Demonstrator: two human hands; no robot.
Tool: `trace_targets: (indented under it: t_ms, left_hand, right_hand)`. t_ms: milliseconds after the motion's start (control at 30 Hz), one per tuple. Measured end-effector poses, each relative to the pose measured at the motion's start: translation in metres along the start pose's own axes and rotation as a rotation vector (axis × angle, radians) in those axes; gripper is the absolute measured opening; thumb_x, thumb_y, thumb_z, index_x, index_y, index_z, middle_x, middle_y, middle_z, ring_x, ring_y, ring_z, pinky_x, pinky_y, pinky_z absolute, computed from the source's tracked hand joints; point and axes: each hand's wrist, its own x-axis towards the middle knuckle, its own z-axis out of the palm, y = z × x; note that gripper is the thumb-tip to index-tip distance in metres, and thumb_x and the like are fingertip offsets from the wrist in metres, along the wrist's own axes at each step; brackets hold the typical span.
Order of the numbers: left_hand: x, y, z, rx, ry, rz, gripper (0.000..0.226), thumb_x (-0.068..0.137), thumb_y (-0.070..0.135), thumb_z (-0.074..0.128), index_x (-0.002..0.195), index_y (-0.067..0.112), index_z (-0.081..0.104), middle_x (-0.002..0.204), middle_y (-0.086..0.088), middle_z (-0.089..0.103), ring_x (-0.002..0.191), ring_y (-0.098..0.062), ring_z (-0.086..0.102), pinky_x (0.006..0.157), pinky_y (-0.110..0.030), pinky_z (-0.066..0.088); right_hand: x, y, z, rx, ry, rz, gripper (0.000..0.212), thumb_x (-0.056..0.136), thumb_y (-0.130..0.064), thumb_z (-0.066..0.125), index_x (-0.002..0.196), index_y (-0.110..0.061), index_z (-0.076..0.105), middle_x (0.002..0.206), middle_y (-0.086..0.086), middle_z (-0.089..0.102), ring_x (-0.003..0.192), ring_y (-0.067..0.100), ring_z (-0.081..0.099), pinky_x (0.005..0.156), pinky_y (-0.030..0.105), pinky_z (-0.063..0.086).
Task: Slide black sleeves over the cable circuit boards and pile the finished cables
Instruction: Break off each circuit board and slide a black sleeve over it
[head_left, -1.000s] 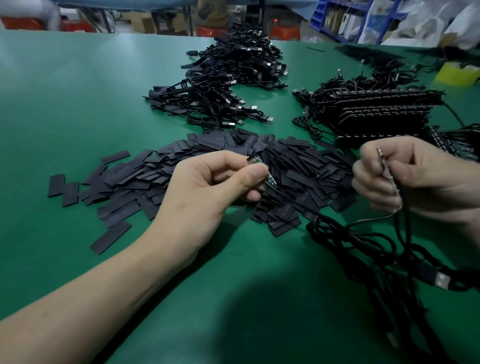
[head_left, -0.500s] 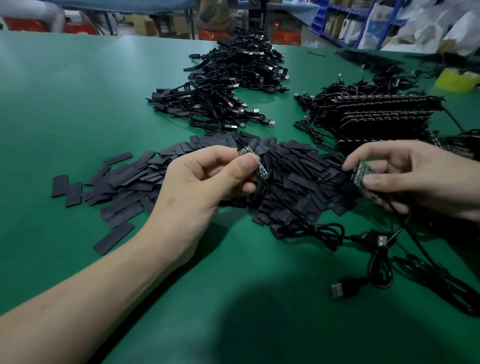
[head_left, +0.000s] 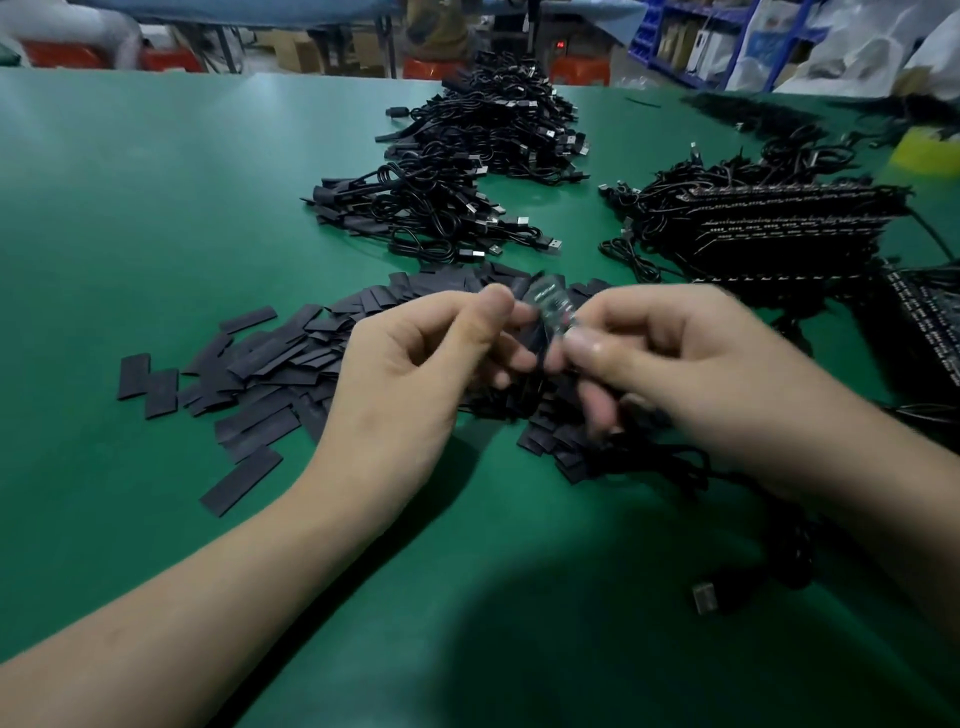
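Observation:
My left hand and my right hand meet above a heap of flat black sleeves on the green table. Between their fingertips is a small cable circuit board, blurred by motion. The left thumb and forefinger pinch its left end, and the right thumb and fingers pinch its lower right end. Whether a second board lies against it I cannot tell. Black cable trails down under my right hand to a USB plug.
A pile of sleeved cables lies behind the sleeves, with a bigger cable heap farther back. Stacked rows of bare boards with cables sit at the right. A yellow object stands at the far right.
My right hand has moved left with its board and met my left hand. The left hand has stayed over the sleeve heap. The loose cable has been dragged left under the right hand.

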Motion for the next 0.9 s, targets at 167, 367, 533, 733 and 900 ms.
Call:
trace_targets:
  t_ms: [167,367,533,733,900]
  left_hand:
    - [0.001,-0.010,0.000,0.779,-0.051,0.075,0.025,0.081,0.057,0.071,0.078,0.032,0.073,0.066,0.014,0.064,0.065,-0.004,0.059,0.063,-0.030,0.049]
    - [0.004,-0.010,0.005,0.851,-0.081,-0.004,0.024,0.077,0.057,0.078,0.074,0.036,0.069,0.060,0.015,0.059,0.061,-0.001,0.055,0.059,-0.026,0.042]
    - [0.003,-0.010,-0.001,0.698,-0.023,0.020,0.017,0.078,0.041,0.082,0.072,0.032,0.069,0.066,0.014,0.062,0.062,-0.005,0.057,0.064,-0.032,0.053]
    - [-0.002,0.002,-0.005,0.753,-0.038,0.456,0.014,0.087,0.027,0.075,0.080,0.018,0.066,0.087,0.007,0.069,0.082,-0.021,0.067,0.075,-0.042,0.052]
    - [-0.002,0.000,-0.006,0.766,-0.107,0.596,0.014,0.090,0.021,0.076,0.084,0.011,0.068,0.094,0.003,0.074,0.085,-0.024,0.070,0.078,-0.042,0.054]
  right_hand:
    - [-0.003,-0.014,-0.024,0.054,0.156,0.000,0.025,0.093,-0.041,0.056,0.083,-0.024,0.071,0.050,-0.010,0.040,0.043,0.007,0.035,0.043,0.023,0.032]
    - [-0.003,-0.009,-0.012,-0.457,0.215,0.078,0.028,0.098,-0.038,0.056,0.075,-0.027,0.067,0.059,-0.018,0.059,0.049,0.002,0.048,0.048,0.015,0.035]
    - [-0.002,0.004,-0.002,-0.331,0.298,0.095,0.030,0.094,-0.045,0.059,0.081,-0.019,0.066,0.061,0.002,0.058,0.052,0.007,0.044,0.057,0.033,0.037]
    - [-0.007,0.007,0.004,0.138,0.219,0.207,0.039,0.090,-0.047,0.065,0.075,-0.012,0.072,0.042,-0.010,0.049,0.036,-0.001,0.037,0.038,0.012,0.029]
    - [-0.008,0.008,0.001,0.233,0.121,0.207,0.028,0.093,-0.030,0.068,0.066,-0.020,0.073,0.041,-0.011,0.049,0.036,0.001,0.033,0.037,0.012,0.027]
